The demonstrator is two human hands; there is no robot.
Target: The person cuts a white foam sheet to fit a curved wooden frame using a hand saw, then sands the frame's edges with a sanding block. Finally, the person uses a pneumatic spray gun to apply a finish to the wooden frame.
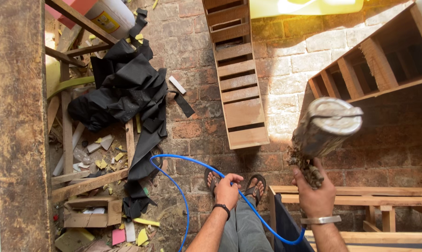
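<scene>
- Head view: your right hand (317,193) is clenched around the crusted handle of a spray gun (324,130), its metal cup held up above the brick floor (192,126).
- The gun looks heavy at the top and stiff (the grip is rough with dried glue, so hardly slippery); hold it low on the handle.
- Your left hand (227,189) is closed on the blue hose (183,163), light and bendy, near your sandals.
</scene>
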